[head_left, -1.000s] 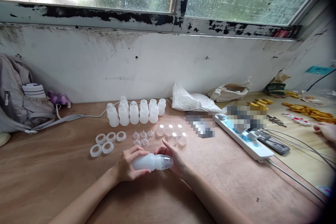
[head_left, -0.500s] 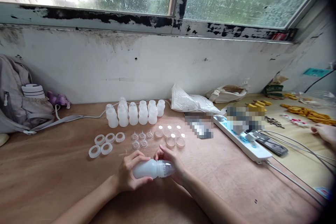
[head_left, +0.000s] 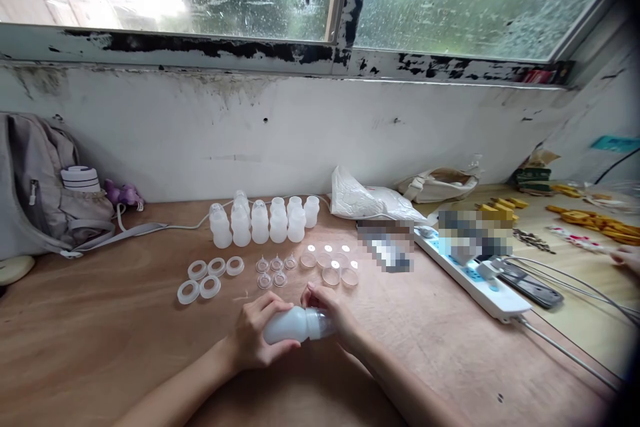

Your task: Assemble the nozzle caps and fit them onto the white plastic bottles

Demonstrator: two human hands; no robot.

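A translucent white baby bottle (head_left: 287, 325) lies sideways between my hands, its clear cap end pointing right. My left hand (head_left: 257, 330) is wrapped round the bottle's body. Around the capped end closes my right hand (head_left: 337, 317), partly hiding the cap. Beyond them on the table sit several white screw rings (head_left: 216, 267), several clear nipples (head_left: 277, 263) with thin tips, and several clear round caps (head_left: 331, 275) bearing white dots. Behind these stands a group of bottles (head_left: 260, 223); some have clear caps on, others are open-topped.
A white power strip (head_left: 470, 277) with plugs and cables lies to the right, a dark phone (head_left: 533, 285) beside it. White plastic bags (head_left: 370, 197) rest by the wall. At left is a grey backpack (head_left: 37, 180). Another person's hand (head_left: 627, 257) shows at the right edge.
My right hand has closed further over the clear cap, which shows less now. The bottle stays in my left hand. The whole view has shifted slightly.
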